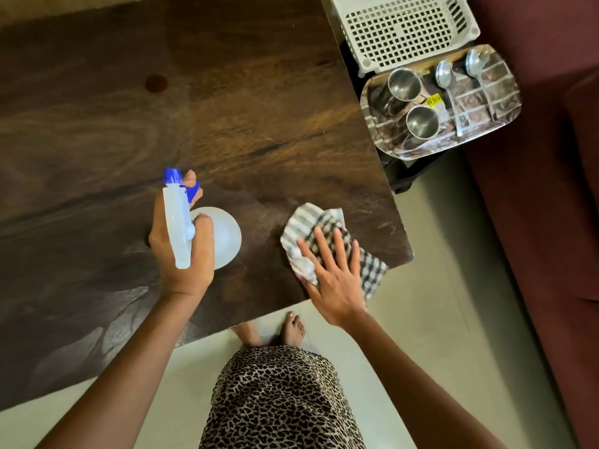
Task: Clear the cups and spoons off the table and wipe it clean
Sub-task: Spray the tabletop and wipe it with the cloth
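My left hand point(181, 251) grips a clear spray bottle point(227, 238) with a blue nozzle, held over the dark wooden table point(227, 108). My right hand point(334, 277) lies flat, fingers spread, pressing a checked cloth point(308, 228) onto the table's near right corner. Two steel cups point(403, 84) point(421, 121) and two spoons point(445, 82) point(476, 64) lie on a patterned tray point(499, 102) to the right of the table, off its surface. A small round dark stain point(156, 82) shows on the tabletop at the far left.
A white plastic basket point(402, 30) stands behind the tray. A maroon sofa point(534, 205) runs along the right side. Pale floor tiles point(437, 270) lie between table and sofa, with my bare feet point(291, 328) at the table's edge.
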Available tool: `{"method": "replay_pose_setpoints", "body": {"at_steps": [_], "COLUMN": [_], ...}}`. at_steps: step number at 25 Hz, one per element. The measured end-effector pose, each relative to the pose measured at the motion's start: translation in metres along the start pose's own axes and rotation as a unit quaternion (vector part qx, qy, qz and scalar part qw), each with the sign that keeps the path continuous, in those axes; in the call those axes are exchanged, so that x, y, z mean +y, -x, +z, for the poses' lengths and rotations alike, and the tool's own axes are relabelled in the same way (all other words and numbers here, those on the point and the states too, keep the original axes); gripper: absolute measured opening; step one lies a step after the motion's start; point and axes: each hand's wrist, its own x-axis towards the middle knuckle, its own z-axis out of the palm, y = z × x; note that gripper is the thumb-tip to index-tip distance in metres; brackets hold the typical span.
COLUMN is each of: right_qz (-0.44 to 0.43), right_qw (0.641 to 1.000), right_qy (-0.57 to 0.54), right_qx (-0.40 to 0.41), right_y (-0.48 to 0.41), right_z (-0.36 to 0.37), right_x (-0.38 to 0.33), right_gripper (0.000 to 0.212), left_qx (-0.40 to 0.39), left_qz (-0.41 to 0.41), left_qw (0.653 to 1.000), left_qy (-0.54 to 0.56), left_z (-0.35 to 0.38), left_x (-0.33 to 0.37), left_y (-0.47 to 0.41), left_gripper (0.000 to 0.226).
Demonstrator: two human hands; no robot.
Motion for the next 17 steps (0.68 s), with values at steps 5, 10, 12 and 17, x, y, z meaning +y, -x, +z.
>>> {"method": "replay_pose_setpoints", "body": {"at_steps": [5,10,12,17], "right_qz": [0.227,0.315,0.258,0.295], "right_qw": [0.970,0.936,0.956,0.943], "right_qy": [-0.085,-0.150,-0.133,-0.143], "right_qx": [0.014,0.052,0.041,0.055], "right_y": [-0.028,-0.063,-0.023,-0.005], "right_z": [-0.020,-0.029,-0.016,-0.022], "right_x": [0.072,0.036,0.017,0.063], "right_gripper": [0.064,0.060,0.061,0.063], "left_qx": [-0.008,-0.024,-0.026,-0.035], "left_qz": [-0.010,-0.012,-0.016,-0.016], "left_qw": [1.000,0.999,0.999,0.999], "left_qy": [0.020,0.025,0.026,0.038], "left_z": [-0.005,-0.008,-0.010,-0.014], "left_x": [0.006,0.005,0.005,0.009], "left_y": [0.000,0.001,0.001,-0.006], "left_gripper": [0.046,0.051,0.050,0.045]}}
